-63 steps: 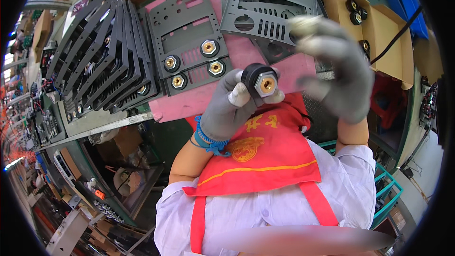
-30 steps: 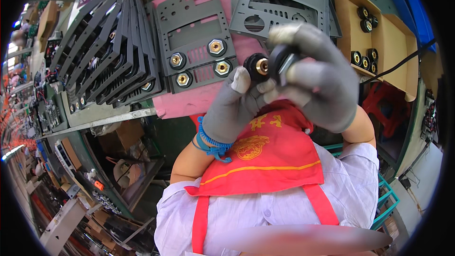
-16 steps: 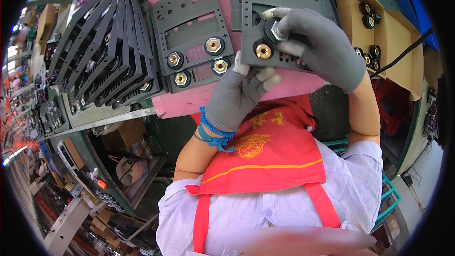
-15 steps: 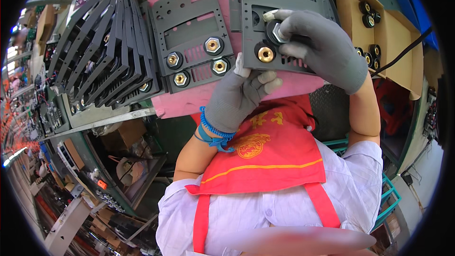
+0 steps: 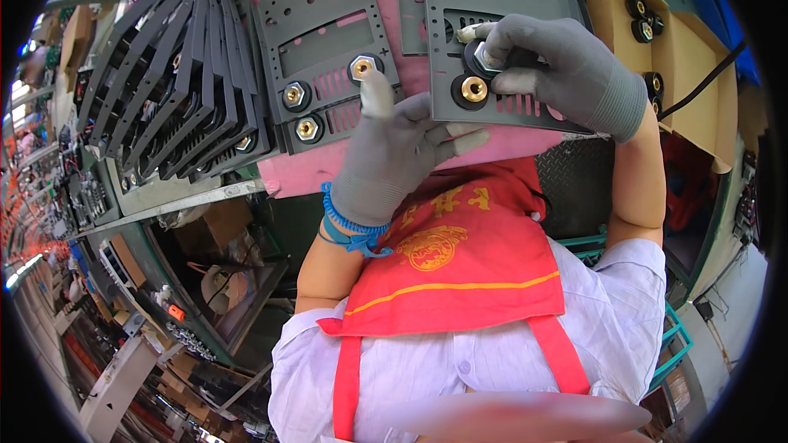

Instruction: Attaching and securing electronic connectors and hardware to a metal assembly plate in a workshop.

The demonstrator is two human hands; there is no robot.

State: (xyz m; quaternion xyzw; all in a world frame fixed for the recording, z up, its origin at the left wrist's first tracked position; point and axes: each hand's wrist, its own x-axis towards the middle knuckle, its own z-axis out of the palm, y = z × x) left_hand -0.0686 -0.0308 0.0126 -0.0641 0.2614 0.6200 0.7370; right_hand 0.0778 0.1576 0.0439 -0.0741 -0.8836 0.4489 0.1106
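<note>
A dark grey perforated metal panel (image 5: pixel 497 4) lies in front of me on pink sheeting. My right hand (image 5: pixel 566 66), in a grey glove with pale fingertips, pinches a silver hex nut (image 5: pixel 484 57) with a black ring under it on this panel. Close by, a brass-centred round fitting (image 5: pixel 474 90) sits in the panel's near left corner. My left hand (image 5: pixel 390 143), gloved alike, hovers below the panels with thumb raised and fingers apart, holding nothing. It partly hides a second grey panel (image 5: pixel 316 57), which bears several brass-and-black fittings.
Many dark panels (image 5: pixel 180 74) stand leaning in a row at the left. A cardboard box (image 5: pixel 698 74) with black round fittings is at the right, crossed by a black cable (image 5: pixel 706 82). Pink sheeting (image 5: pixel 287 176) reaches the bench's near edge.
My left hand has come away from the front panel's near edge and moved left, its thumb lifting. That panel has shifted slightly right. My right hand stays on the hex nut.
</note>
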